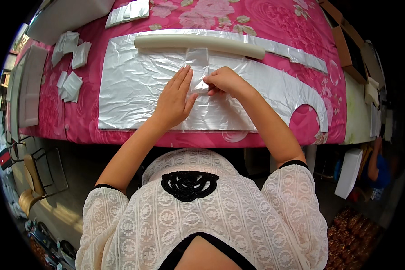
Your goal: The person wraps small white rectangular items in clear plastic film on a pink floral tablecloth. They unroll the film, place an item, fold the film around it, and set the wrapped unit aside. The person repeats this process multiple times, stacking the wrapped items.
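A large silvery-white plastic sheet (132,94) lies flat before me, wrinkled, with a rounded cutout at its right end. On it rests a folded piece of plastic film (197,57), upright in the middle. My left hand (173,96) lies flat along the left side of this folded film, fingers stretched out and thumb apart. At the film's right edge, my right hand (225,82) pinches it between thumb and fingers. A long cream-coloured tube (198,43) lies across the sheet, just beyond the film's far end.
A pink flowered cloth (274,22) covers the table. Several folded plastic packets (70,85) lie at the left, and more (128,13) at the far left. A brown cardboard box (350,49) stands at the right edge. Another person (377,168) is at the far right.
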### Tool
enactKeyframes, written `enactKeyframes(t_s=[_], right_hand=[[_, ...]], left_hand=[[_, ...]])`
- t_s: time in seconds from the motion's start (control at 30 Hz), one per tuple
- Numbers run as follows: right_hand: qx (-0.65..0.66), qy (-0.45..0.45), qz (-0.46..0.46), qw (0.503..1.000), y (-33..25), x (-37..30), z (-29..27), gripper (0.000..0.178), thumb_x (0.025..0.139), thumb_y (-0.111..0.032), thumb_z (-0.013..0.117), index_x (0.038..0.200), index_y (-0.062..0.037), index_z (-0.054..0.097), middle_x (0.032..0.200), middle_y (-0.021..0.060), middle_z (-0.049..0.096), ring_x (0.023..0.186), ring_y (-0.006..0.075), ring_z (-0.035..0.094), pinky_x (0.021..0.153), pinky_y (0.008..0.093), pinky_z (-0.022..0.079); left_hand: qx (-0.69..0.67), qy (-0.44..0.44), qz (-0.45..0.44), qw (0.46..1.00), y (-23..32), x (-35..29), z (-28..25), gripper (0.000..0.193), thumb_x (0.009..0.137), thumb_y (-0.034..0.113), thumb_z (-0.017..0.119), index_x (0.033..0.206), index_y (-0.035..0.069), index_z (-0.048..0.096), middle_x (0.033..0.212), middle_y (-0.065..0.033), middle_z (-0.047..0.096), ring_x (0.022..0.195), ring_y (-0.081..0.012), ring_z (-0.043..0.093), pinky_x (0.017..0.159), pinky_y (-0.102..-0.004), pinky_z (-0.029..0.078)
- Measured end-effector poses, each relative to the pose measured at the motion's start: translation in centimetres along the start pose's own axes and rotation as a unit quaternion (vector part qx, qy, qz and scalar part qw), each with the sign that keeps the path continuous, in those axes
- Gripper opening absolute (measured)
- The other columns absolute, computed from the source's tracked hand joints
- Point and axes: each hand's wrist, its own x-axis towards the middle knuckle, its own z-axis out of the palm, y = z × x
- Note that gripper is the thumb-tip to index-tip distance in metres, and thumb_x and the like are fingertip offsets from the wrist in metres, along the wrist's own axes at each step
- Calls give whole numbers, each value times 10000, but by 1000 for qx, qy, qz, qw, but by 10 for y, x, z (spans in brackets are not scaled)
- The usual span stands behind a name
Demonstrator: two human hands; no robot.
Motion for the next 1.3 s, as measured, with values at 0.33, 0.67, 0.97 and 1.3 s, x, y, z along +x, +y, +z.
enactKeyframes(t_s=[0.33, 0.67, 0.97, 1.3], right_hand=[[-407, 275, -432, 757, 17, -24, 24, 369, 765, -184, 658, 1055, 27, 572, 1139, 200, 559, 1123, 286, 513, 909, 365, 430], [-371, 148, -524, 752, 22, 2, -6, 482, 693, 66, 547, 1162, -44, 570, 1210, 122, 557, 1137, 289, 507, 957, 362, 425], [-283, 116, -535, 788, 53, -37, 24, 342, 675, 82, 604, 972, -78, 663, 979, 51, 649, 919, 232, 586, 792, 324, 498], [-90, 172, -204, 959, 22, -36, 29, 226, 825, -204, 582, 821, -4, 687, 661, 110, 641, 608, 234, 612, 617, 328, 471]], left_hand=[[116, -97, 36, 988, 2, -1, 5, 642, 827, 291, 567, 1335, -35, 349, 1415, -180, 329, 1328, -290, 297, 1086, -421, 234], [134, -20, 104, 985, -16, 22, 5, 403, 701, 25, 605, 1101, 4, 558, 1166, -112, 583, 1082, -273, 551, 899, -382, 431], [-27, -58, 127, 990, -2, -26, -22, 437, 687, 17, 629, 1119, 48, 573, 1047, -102, 640, 953, -285, 601, 833, -387, 461], [-186, -28, -261, 947, -9, 8, -6, 610, 799, 145, 647, 1320, -40, 391, 771, -132, 678, 671, -226, 663, 610, -292, 496]])
